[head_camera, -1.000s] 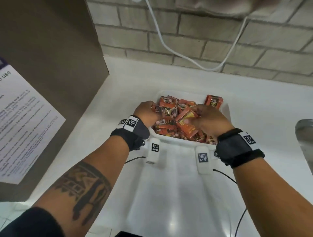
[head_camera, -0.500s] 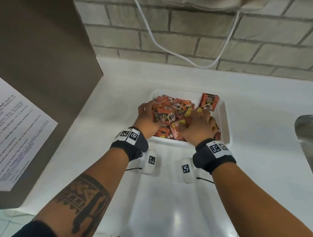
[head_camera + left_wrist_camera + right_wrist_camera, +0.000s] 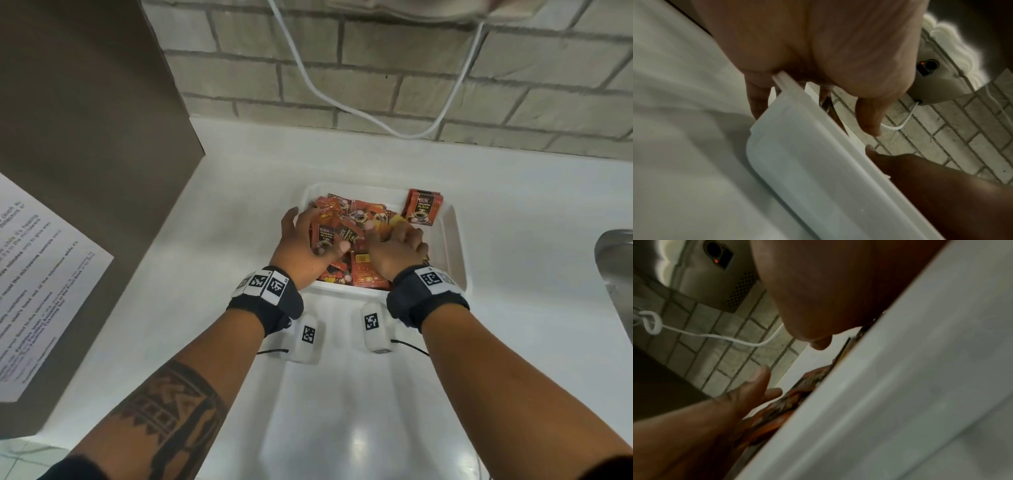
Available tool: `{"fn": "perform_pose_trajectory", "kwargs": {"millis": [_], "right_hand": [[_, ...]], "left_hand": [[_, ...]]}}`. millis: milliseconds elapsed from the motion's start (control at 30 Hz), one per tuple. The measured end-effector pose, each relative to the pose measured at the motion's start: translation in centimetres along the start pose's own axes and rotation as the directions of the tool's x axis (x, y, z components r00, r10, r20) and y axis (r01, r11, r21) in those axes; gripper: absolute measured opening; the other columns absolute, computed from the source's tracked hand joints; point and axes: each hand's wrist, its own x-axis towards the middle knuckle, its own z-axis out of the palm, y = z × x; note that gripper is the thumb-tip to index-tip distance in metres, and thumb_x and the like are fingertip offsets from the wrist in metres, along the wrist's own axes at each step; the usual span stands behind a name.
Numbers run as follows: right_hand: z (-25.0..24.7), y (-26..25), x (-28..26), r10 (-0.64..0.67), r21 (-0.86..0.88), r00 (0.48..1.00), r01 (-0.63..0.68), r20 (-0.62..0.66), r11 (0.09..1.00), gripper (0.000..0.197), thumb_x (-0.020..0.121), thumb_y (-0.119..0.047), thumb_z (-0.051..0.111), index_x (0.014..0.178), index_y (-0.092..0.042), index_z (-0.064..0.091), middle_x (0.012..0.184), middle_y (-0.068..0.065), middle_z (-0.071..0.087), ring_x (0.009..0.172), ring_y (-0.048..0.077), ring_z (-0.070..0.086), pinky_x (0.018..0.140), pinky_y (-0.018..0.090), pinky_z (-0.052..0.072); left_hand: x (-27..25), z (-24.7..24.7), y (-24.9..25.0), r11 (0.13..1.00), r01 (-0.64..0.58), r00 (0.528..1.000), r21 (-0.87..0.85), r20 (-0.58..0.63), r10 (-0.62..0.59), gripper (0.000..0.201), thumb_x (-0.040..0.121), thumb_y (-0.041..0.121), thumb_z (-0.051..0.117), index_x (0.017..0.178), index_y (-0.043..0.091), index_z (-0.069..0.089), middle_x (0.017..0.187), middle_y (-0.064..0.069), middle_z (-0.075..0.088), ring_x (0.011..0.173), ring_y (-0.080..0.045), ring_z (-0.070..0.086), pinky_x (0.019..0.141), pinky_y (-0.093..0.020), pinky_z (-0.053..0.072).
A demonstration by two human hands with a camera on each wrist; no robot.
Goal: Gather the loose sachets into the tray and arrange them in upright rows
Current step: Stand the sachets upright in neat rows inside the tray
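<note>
A white tray (image 3: 459,246) on the white counter holds a jumbled pile of red and orange sachets (image 3: 363,270). A small stack of sachets (image 3: 423,207) stands upright in its back right corner. My left hand (image 3: 308,236) is at the pile's left side, fingers spread and straight, thumb lying on a black-labelled sachet. My right hand (image 3: 394,240) lies on the middle of the pile with its fingers bent down into it; what they hold is hidden. The right wrist view shows the tray wall (image 3: 900,369), sachets (image 3: 797,395) and the left hand's straight fingers (image 3: 758,382).
A brown cabinet side with a printed notice (image 3: 44,274) stands at the left. A white cable (image 3: 376,120) hangs on the brick wall behind. A metal sink edge (image 3: 616,267) is at the right. Bare counter (image 3: 342,411) lies in front of the tray.
The right hand has laid down the sachet it held up and moved onto the pile. The left hand's fingers have spread out from a curled grip. The head view has moved closer.
</note>
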Motion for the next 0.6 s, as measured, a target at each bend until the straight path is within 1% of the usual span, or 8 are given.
{"fn": "perform_pose_trajectory", "kwargs": {"millis": [100, 167, 233, 300, 367, 433, 500, 600], "right_hand": [[0.3, -0.6, -0.4, -0.09, -0.036, 0.996, 0.09, -0.011, 0.995, 0.087, 0.089, -0.079, 0.023, 0.158, -0.029, 0.007, 0.165, 0.005, 0.002, 0.149, 0.037, 0.007, 0.117, 0.061, 0.015], [0.3, -0.4, -0.4, -0.098, -0.095, 0.993, 0.092, -0.06, 0.991, 0.09, 0.086, -0.081, 0.028, 0.157, -0.029, 0.01, 0.166, 0.005, 0.0, 0.149, 0.037, 0.007, 0.117, 0.06, 0.014], [0.4, 0.3, -0.2, -0.052, -0.13, 0.995, 0.04, -0.088, 0.991, 0.094, 0.083, -0.083, 0.035, 0.156, -0.03, 0.009, 0.166, 0.005, -0.003, 0.151, 0.037, 0.001, 0.117, 0.062, 0.008], [0.6, 0.7, 0.2, -0.001, -0.112, 0.999, -0.004, -0.045, 0.994, 0.1, 0.08, -0.085, 0.037, 0.157, -0.03, 0.005, 0.166, 0.004, -0.004, 0.151, 0.037, -0.003, 0.117, 0.065, 0.005], [0.8, 0.4, 0.5, 0.008, -0.061, 1.0, -0.009, -0.006, 0.998, 0.104, 0.079, -0.086, 0.038, 0.158, -0.029, 0.0, 0.166, 0.004, -0.005, 0.151, 0.037, -0.005, 0.118, 0.064, 0.007], [1.0, -0.5, 0.5, -0.014, -0.019, 1.0, 0.014, 0.014, 1.0, 0.102, 0.082, -0.083, 0.039, 0.158, -0.028, -0.001, 0.166, 0.005, -0.005, 0.151, 0.037, -0.006, 0.121, 0.059, 0.007], [1.3, -1.4, 0.1, -0.046, 0.014, 0.998, 0.046, 0.032, 0.999, 0.098, 0.085, -0.079, 0.04, 0.159, -0.027, 0.001, 0.166, 0.005, -0.006, 0.151, 0.036, -0.006, 0.121, 0.057, 0.007], [2.4, -2.6, -0.7, -0.08, 0.059, 0.996, 0.077, 0.045, 0.995, 0.097, 0.087, -0.077, 0.043, 0.159, -0.025, 0.003, 0.166, 0.006, -0.007, 0.151, 0.037, -0.006, 0.122, 0.055, 0.006]], "left_hand": [[-0.2, 0.2, -0.6, 0.999, -0.028, 1.0, 0.02, -0.003, 0.028, 0.1, 0.069, 0.067, 0.078, 0.15, 0.038, 0.027, 0.162, 0.004, 0.002, 0.143, -0.022, 0.037, 0.104, -0.02, 0.033], [-0.3, 0.3, -1.0, 0.998, -0.044, 0.999, 0.048, -0.008, 0.045, 0.113, 0.056, 0.078, 0.076, 0.149, 0.039, 0.025, 0.16, 0.009, 0.001, 0.144, -0.024, 0.035, 0.111, -0.029, 0.038], [-0.3, 0.3, -1.3, 0.995, -0.045, 0.999, 0.092, -0.019, 0.047, 0.119, 0.05, 0.083, 0.072, 0.149, 0.038, 0.025, 0.159, 0.012, 0.001, 0.146, -0.024, 0.031, 0.113, -0.038, 0.041], [-0.2, 0.2, -1.1, 0.992, -0.047, 0.999, 0.121, -0.019, 0.05, 0.117, 0.053, 0.08, 0.076, 0.149, 0.038, 0.025, 0.16, 0.011, 0.0, 0.148, -0.024, 0.026, 0.114, -0.04, 0.04], [0.0, 0.3, -0.8, 0.991, -0.048, 0.999, 0.125, -0.006, 0.049, 0.117, 0.055, 0.076, 0.079, 0.15, 0.039, 0.022, 0.161, 0.009, -0.001, 0.149, -0.024, 0.025, 0.115, -0.038, 0.038], [0.1, 0.5, -0.6, 0.991, -0.047, 0.999, 0.123, 0.013, 0.046, 0.12, 0.054, 0.075, 0.081, 0.151, 0.041, 0.019, 0.162, 0.007, -0.003, 0.15, -0.024, 0.023, 0.115, -0.037, 0.037], [0.1, 0.5, -0.7, 0.99, -0.046, 0.999, 0.132, 0.032, 0.042, 0.124, 0.053, 0.072, 0.083, 0.153, 0.039, 0.017, 0.164, 0.004, -0.005, 0.151, -0.026, 0.019, 0.116, -0.041, 0.036], [0.0, 0.5, -1.3, 0.99, -0.079, 0.997, 0.118, 0.021, 0.077, 0.124, 0.052, 0.063, 0.089, 0.153, 0.036, 0.021, 0.163, -0.002, -0.002, 0.15, -0.029, 0.022, 0.115, -0.043, 0.039]]}}
